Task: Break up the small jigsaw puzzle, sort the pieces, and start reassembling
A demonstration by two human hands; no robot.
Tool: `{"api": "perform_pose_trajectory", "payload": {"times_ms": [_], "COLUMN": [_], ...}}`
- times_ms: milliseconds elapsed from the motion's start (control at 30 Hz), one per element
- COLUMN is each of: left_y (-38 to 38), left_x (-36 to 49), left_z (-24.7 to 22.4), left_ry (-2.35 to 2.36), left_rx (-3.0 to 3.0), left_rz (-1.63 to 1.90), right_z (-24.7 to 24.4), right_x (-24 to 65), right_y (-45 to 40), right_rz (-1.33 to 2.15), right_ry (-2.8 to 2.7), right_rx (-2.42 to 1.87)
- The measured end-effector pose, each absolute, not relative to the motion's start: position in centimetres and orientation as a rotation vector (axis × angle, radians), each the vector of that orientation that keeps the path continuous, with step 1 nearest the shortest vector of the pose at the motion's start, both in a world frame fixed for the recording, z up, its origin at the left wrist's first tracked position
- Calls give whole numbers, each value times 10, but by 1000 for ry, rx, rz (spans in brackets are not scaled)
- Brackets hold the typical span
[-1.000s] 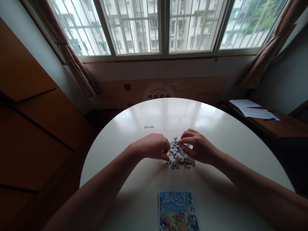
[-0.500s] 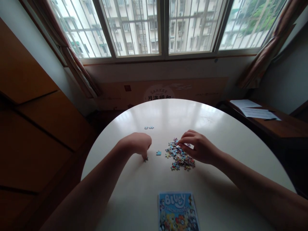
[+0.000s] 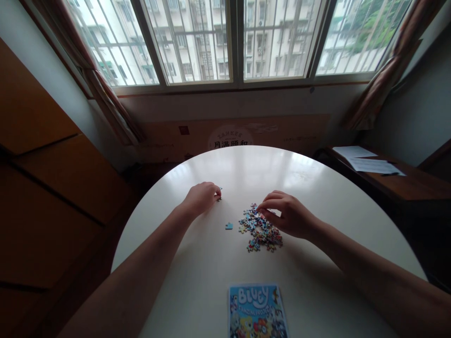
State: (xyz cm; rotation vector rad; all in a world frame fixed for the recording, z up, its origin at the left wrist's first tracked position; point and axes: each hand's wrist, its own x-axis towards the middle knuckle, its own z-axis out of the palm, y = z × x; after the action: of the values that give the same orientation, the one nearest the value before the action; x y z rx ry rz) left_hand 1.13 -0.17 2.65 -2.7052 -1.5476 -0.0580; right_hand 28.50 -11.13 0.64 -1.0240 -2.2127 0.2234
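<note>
My left hand (image 3: 203, 196) is toward the far side of the table, its thumb and fingers pinched on a small jigsaw puzzle piece (image 3: 219, 199). Just beyond its fingertips the edge of another piece shows; the hand covers the rest. My right hand (image 3: 288, 212) hovers over the upper right of a heap of puzzle pieces (image 3: 262, 233). Its thumb and index fingertips come together at the heap, and whatever is between them is too small to make out. A single light-blue piece (image 3: 229, 226) lies left of the heap.
A blue picture sheet marked "BLUEY" (image 3: 258, 310) lies at the near side of the round white table (image 3: 317, 267). Papers (image 3: 369, 165) rest on a wooden surface at the right. A barred window and curtains are behind.
My left hand has moved away from me with the puzzle piece, up beside the far pieces. The right hand keeps its place over the heap. The view has shifted slightly.
</note>
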Motion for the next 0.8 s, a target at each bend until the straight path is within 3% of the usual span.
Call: {"api": "perform_pose_trajectory", "payload": {"times_ms": [267, 800], "left_y": [6, 8], "left_x": [-1, -7], "left_z": [24, 24], "left_ry": [-1578, -1424], "left_rx": [-2597, -2717], "left_rz": [-322, -361], "right_z": [7, 4], "right_x": [287, 290], "right_y": [-111, -106], "right_rz": [242, 313], "right_ry": [-2203, -2145], "right_rx": [-1031, -1082]}}
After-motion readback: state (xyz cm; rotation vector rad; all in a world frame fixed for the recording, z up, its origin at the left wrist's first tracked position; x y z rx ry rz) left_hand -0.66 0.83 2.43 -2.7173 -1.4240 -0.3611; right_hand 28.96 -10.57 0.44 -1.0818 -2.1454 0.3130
